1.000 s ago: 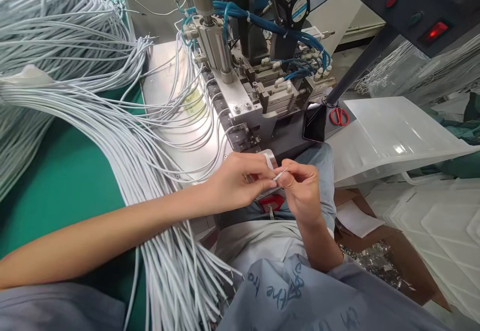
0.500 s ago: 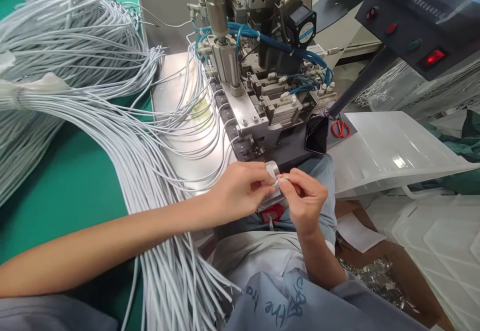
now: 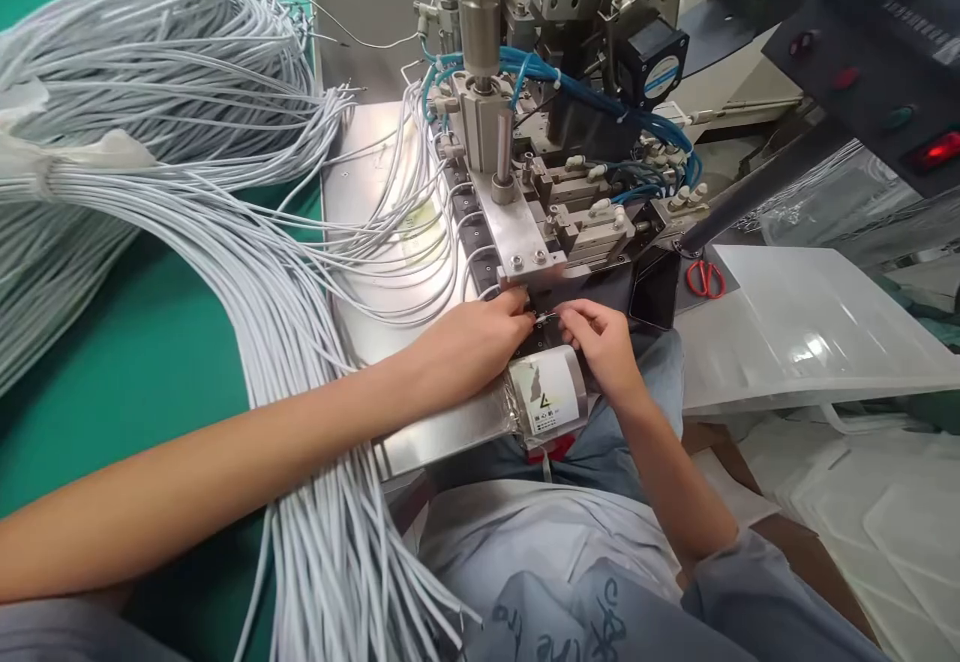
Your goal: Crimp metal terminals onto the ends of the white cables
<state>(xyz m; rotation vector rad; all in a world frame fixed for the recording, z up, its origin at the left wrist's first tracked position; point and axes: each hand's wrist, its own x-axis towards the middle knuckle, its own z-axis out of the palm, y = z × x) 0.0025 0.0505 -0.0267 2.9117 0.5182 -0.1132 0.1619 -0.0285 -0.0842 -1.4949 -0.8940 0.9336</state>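
My left hand [image 3: 484,337] is closed on the end of a white cable [image 3: 486,292] at the front edge of the machine [image 3: 517,232], beside its dark block. Just to the right, my right hand [image 3: 600,342] pinches the thin wire tips of that cable between thumb and fingers. Several white cables [image 3: 405,277] run in curves from the machine's left side over a metal plate [image 3: 442,432]. A thick bundle of white cables [image 3: 262,322] passes beneath my left forearm.
A label roll or packet [image 3: 551,397] lies below my hands. Red scissors [image 3: 705,280] and a dark phone [image 3: 654,287] are right of the machine. A control box [image 3: 870,72] overhangs the upper right. More cables [image 3: 187,62] are piled on the green mat [image 3: 172,342].
Both hands have moved up and forward from above my lap to the machine's front edge, with the cable end between them. The label below them has come into view. The camera view has shifted slightly.
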